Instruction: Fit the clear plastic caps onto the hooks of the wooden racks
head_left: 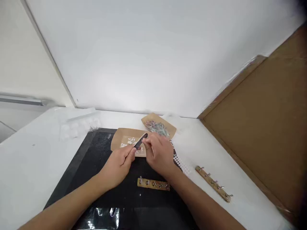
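Over the front tray my left hand (117,164) is closed around one end of a dark nail file (140,141) with a pale edge, which tilts up to the right. My right hand (158,153) is pinched at the file's upper end, fingertips close together; whatever sits in them is too small to make out. Beneath the hands, a brown paper tray (116,139) holds small white nail-like pieces (131,140). Nearer to me on the black mat (100,179) lies a wooden strip (153,184) with a row of small metal holders.
Behind my right hand stands another brown tray (171,127) with colourful crinkled bits (157,127). A second wooden strip (213,183) with holders lies right. White dotted sheet (179,163) sits beside the mat, a clear plastic tray (79,126) at back left. Cardboard (259,127) borders the right.
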Motion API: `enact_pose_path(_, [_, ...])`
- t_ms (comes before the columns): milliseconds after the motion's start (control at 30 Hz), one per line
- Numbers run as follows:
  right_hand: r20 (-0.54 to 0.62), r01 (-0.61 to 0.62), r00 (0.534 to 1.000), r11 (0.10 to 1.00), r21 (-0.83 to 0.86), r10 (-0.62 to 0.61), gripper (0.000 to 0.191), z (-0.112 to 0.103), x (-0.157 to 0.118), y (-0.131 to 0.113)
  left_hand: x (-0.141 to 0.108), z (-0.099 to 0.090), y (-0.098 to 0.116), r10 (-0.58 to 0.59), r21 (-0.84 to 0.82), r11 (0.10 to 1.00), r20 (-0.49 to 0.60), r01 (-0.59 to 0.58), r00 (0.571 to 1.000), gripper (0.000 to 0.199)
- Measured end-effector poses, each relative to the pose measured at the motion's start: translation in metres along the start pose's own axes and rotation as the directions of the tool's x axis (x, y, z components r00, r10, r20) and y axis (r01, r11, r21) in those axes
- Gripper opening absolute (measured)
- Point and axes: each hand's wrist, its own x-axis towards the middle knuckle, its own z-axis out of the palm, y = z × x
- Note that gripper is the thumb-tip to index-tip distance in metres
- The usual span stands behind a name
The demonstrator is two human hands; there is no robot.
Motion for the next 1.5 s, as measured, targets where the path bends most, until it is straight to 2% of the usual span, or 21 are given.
enact_pose_path(167, [0.116,0.08,0.989,0.994,0.073,-0.088,0.026,-0.002,-0.001,-0.004,-0.004,-0.001,-0.002,0.002,0.022,1.0,-0.02,-0.002,1.0,0.044])
enact_pose_path(300, [0.032,0.042,0.999,0.999,0.002,-0.042,0.027,-0.001,-0.001,-0.002,-0.002,-0.001,-0.002,-0.002,-0.005,1.0,-0.011,0.002,1.0,0.044])
enact_pose_path(433, [0.091,0.127,0.987,0.991,0.045,-0.13,0.025,-0.002,-0.001,-0.001,-0.001,0.0,-0.002,-0.029,-0.044,0.999,-0.003,0.029,1.0,0.043])
enact_pose_path(600, [0.017,0.051,0.999,0.999,0.012,-0.051,0.027,-0.002,-0.001,0.0,-0.003,0.0,0.0,-0.005,-0.012,1.0,-0.014,0.004,1.0,0.044])
enact_pose_path(733, [0.102,0.112,0.988,0.993,0.047,-0.116,0.025,-0.002,-0.002,0.001,-0.003,-0.001,0.001,0.005,0.018,1.0,-0.019,-0.004,1.0,0.043])
enact_pose_path(867, [0.044,0.04,0.998,0.999,0.036,-0.041,0.026,-0.003,0.0,0.002,-0.004,0.0,0.001,0.01,0.005,1.0,-0.028,-0.01,1.0,0.043])
enact_pose_path(1000, [0.118,0.036,0.992,0.993,0.11,-0.049,0.025,-0.007,0.0,0.002,-0.005,0.001,0.004,-0.001,-0.029,1.0,-0.018,0.0,1.0,0.044])
enact_pose_path(1133, [0.029,-0.004,1.0,0.997,0.08,0.002,0.024,-0.011,0.001,0.002,-0.006,0.001,0.006,-0.002,-0.062,0.998,-0.012,0.001,1.0,0.042])
enact_pose_path(1267, [0.084,0.076,0.993,0.992,0.105,-0.085,0.026,-0.01,0.001,-0.001,-0.006,0.001,0.006,0.005,-0.018,1.0,-0.017,-0.005,1.0,0.044])
enact_pose_path(1400, [0.014,0.044,0.999,0.997,0.065,-0.045,0.025,-0.007,0.0,-0.001,-0.006,0.001,0.006,0.026,0.006,1.0,-0.014,-0.025,1.0,0.043])
enact_pose_path(1500, [0.062,0.068,0.995,0.993,0.099,-0.074,0.027,-0.007,0.001,0.001,-0.006,0.001,0.007,0.033,0.023,0.999,-0.026,-0.032,0.999,0.042])
